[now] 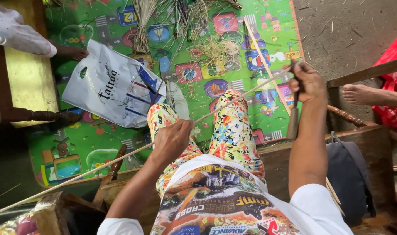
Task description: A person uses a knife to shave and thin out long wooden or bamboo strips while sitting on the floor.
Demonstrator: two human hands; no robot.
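A home craft corner is showing here: a bright green children's play mat is covering a bare dirt floor, dried grass bundles are lying at the far side, and wooden furniture is standing at left and right.

We have a single view, from a camera worn on our head, looking steeply down and forward over our lap onto the green play mat, close enough that our forearms fill the foreground.
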